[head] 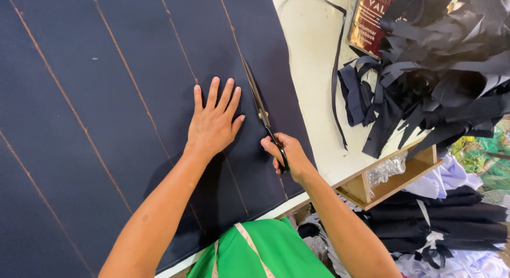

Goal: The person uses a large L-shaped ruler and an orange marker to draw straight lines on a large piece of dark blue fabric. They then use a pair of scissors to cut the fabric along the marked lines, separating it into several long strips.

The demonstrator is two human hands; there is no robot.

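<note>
Flat on the surface (pixel 313 49), navy cloth (pixel 106 97) is pinned by the spread left hand (pixel 212 124); right hand (pixel 284 153), closed on scissors (pixel 260 105), may stray off the chalk line (pixel 234 39) if fabric creeps.

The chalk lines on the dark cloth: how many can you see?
6, all slanting. One far left, then by the scissors, and a short one near the cloth edge. Arms hide parts.

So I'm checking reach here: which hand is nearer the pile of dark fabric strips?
Right. The right hand grips the scissors, closer to the pile of dark fabric strips; the left hand lies flat on the navy cloth, farther away.
</note>
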